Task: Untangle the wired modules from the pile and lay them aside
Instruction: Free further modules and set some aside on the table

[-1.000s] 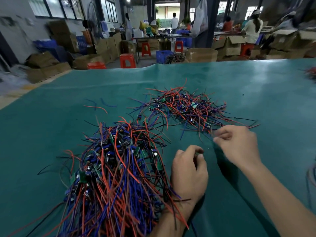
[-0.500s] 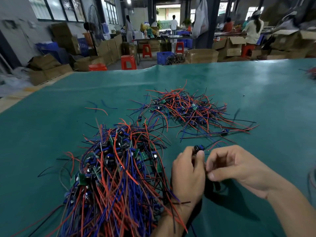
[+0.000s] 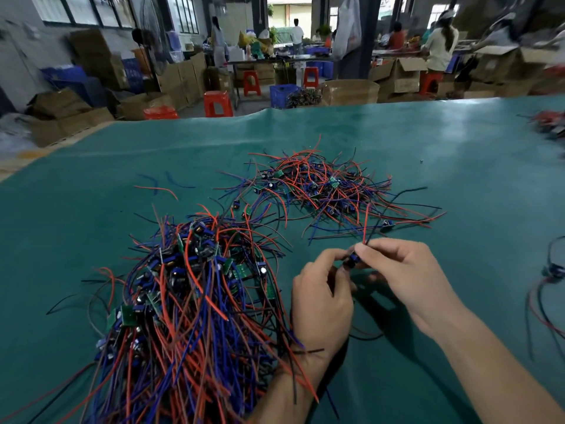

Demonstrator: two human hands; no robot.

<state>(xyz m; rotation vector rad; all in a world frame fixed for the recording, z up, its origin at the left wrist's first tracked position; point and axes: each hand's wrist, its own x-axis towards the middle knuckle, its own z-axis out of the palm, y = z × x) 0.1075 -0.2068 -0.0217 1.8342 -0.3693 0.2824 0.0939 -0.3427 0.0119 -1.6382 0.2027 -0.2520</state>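
Observation:
A big tangled pile of small green and blue modules with red, blue and black wires lies at the near left of the green table. A flatter, spread-out heap of wired modules lies farther back, at centre. My left hand and my right hand meet in front of me, both pinching one small blue module. Its red and black wires stick up from between my fingers. My left wrist rests against the edge of the big pile.
The green table cover spreads wide on all sides. More loose wires lie at the right edge and far right. Beyond the table stand cardboard boxes, red stools, a blue crate and people working.
My right hand came back from the far heap to meet my left hand. Both hands now hold one module, raised slightly, with its wires pointing up.

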